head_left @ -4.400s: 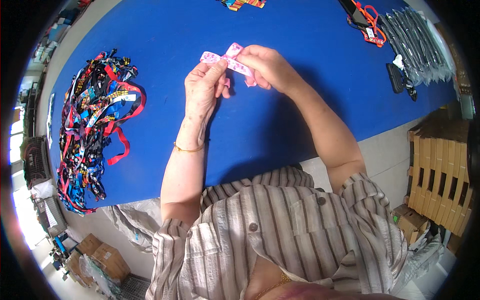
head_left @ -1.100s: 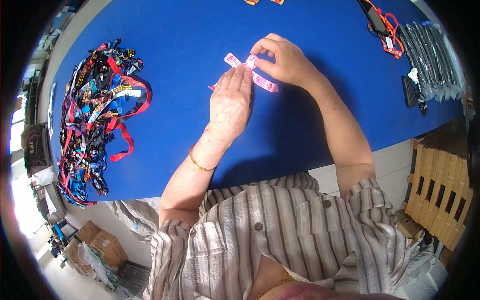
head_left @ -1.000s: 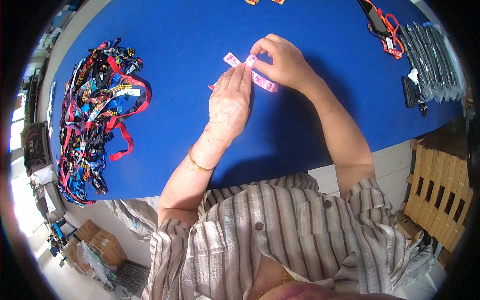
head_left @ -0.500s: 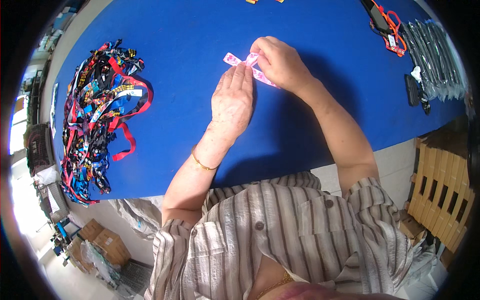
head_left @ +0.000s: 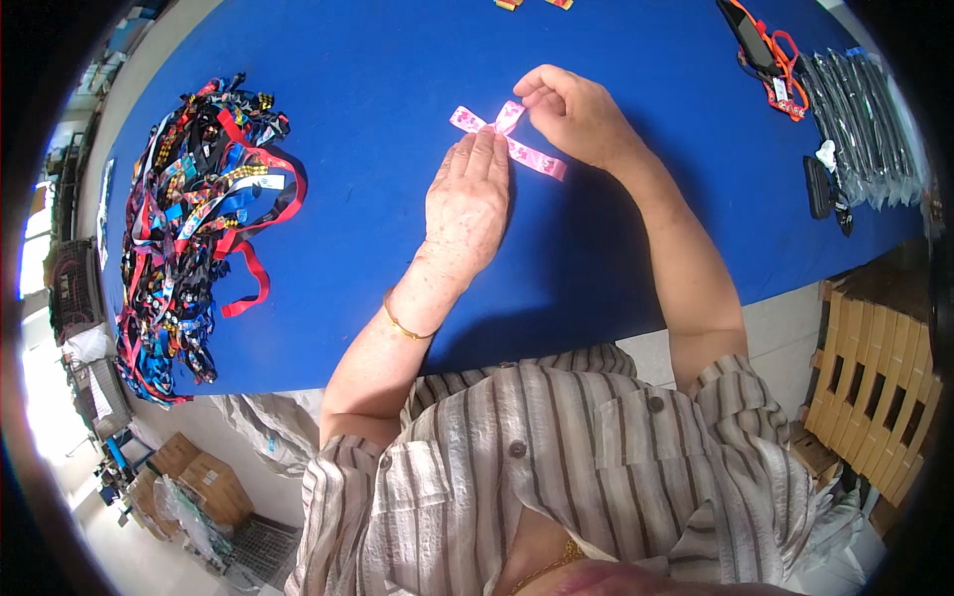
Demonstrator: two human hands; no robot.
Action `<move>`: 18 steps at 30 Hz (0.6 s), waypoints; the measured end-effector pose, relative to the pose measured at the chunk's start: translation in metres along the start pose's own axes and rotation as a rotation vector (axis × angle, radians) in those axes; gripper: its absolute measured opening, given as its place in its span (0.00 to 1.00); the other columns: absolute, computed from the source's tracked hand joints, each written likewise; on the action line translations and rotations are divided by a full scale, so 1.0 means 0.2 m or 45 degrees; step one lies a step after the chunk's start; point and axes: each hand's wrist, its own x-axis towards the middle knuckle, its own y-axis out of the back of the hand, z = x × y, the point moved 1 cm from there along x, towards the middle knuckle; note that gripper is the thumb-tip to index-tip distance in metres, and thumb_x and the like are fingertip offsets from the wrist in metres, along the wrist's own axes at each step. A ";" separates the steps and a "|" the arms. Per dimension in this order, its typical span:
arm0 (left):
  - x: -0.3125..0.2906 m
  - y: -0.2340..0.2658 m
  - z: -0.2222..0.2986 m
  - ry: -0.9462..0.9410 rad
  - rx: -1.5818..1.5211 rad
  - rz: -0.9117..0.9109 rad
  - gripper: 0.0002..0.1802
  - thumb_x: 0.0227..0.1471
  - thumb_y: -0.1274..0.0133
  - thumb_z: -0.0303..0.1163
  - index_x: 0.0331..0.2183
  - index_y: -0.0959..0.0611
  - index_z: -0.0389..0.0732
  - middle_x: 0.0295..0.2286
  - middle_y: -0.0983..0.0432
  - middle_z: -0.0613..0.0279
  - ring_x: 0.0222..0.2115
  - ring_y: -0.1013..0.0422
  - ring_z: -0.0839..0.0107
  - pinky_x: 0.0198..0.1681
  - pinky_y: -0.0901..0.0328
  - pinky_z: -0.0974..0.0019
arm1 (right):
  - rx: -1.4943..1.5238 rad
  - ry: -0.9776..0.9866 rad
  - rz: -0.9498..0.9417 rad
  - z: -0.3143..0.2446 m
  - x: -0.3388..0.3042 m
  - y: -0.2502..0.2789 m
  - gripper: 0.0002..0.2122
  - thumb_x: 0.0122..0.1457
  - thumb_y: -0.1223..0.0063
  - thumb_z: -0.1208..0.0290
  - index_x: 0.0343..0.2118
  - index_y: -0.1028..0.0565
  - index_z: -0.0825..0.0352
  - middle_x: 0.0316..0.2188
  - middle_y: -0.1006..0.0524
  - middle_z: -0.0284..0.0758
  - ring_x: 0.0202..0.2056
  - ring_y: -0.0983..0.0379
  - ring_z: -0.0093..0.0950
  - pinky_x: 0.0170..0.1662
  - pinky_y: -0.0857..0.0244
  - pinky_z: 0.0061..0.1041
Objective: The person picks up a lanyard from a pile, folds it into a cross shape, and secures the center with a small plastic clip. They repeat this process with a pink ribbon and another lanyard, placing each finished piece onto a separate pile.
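A pink ribbon strip (head_left: 537, 159) with darker pink print lies crossed over itself on the blue table, its ends pointing in several directions. My left hand (head_left: 465, 204) lies palm down, fingers stretched flat, pressing on the ribbon where the parts cross. The fingertips hide part of that crossing. At the ribbon's upper right end, my right hand (head_left: 576, 119) is closed with curled fingers, the thumb and forefinger pinching near the tip. The exact contact there is small and partly hidden.
A big tangled heap of multicoloured straps (head_left: 189, 248) covers the table's left side. Far right are bagged dark items (head_left: 865, 129), an orange strap with a black piece (head_left: 775, 60) and a small black object (head_left: 817, 187). Cardboard stacks (head_left: 874, 368) stand beside the table at right.
My right hand has shifted slightly right and up, and more of the ribbon's upper and lower right ends shows. My left hand stays nearly in place on the ribbon.
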 end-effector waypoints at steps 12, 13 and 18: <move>0.01 0.02 0.01 -0.004 -0.001 0.006 0.21 0.50 0.48 0.25 0.48 0.22 0.31 0.47 0.25 0.47 0.49 0.28 0.55 0.54 0.34 0.58 | -0.395 -0.070 0.107 0.00 -0.01 -0.10 0.07 0.54 0.42 0.69 0.29 0.26 0.67 0.27 0.23 0.35 0.30 0.24 0.32 0.35 0.30 0.31; 0.01 0.01 0.01 -0.005 0.000 0.010 0.21 0.50 0.48 0.25 0.48 0.22 0.31 0.47 0.25 0.47 0.49 0.28 0.55 0.54 0.34 0.58 | -0.389 -0.059 0.127 0.00 -0.01 -0.10 0.07 0.54 0.42 0.69 0.28 0.26 0.67 0.27 0.23 0.37 0.31 0.24 0.36 0.35 0.30 0.34; 0.00 0.00 0.00 0.006 -0.003 0.043 0.21 0.50 0.48 0.25 0.48 0.22 0.31 0.47 0.25 0.48 0.49 0.28 0.55 0.53 0.33 0.58 | -0.365 -0.045 0.177 -0.02 0.00 -0.07 0.07 0.53 0.42 0.69 0.27 0.26 0.67 0.27 0.22 0.38 0.31 0.23 0.37 0.36 0.30 0.36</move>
